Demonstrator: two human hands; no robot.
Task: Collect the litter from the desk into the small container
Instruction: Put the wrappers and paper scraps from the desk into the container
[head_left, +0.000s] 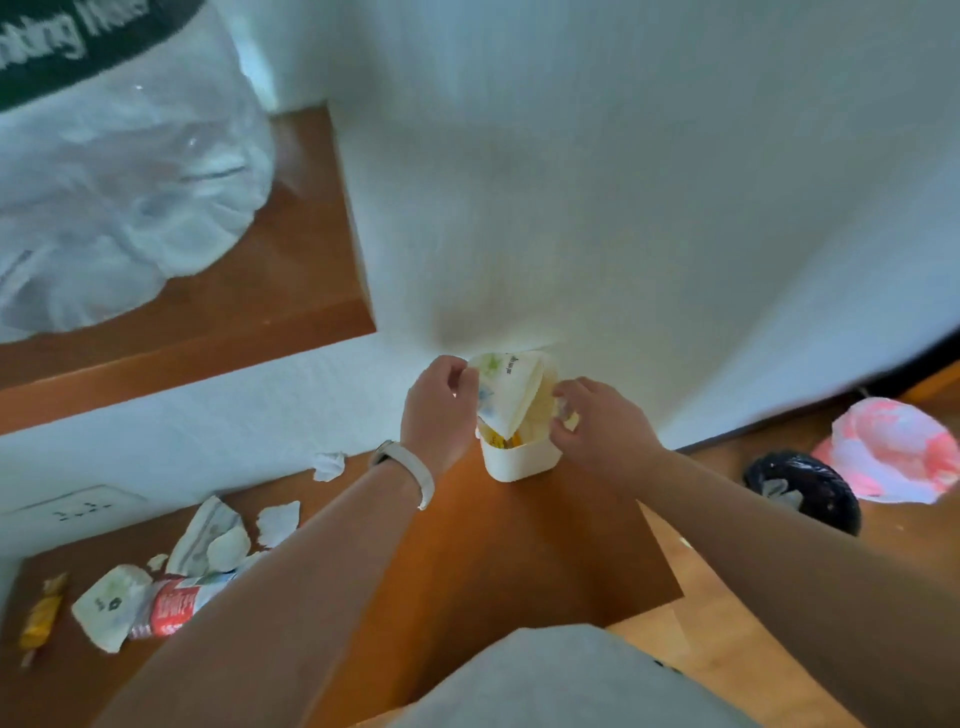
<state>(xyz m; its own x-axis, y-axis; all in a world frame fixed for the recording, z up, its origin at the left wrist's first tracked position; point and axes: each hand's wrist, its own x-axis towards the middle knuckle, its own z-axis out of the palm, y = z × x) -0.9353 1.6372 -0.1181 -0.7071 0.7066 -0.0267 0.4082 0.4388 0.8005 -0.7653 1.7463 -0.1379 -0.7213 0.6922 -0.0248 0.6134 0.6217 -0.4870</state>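
A: Where is the small cream plastic container (519, 460)?

B: At the far corner of the brown wooden desk (467, 561), against the white wall, already stuffed with wrappers.

A: And the hands?

B: The left hand (439, 410), white band (415, 473) on its wrist, pinches the edge of a white printed paper wrapper (506, 395) that sticks up out of the container. The right hand (597, 423) is curled at the container's right rim; whether it grips anything I cannot tell.

A: What litter is left?

B: A crumpled white tissue (329, 465) by the wall, and near the left arm torn white scraps (278, 522), a red-labelled wrapper (174, 608) and a yellow candy wrapper (39, 621).
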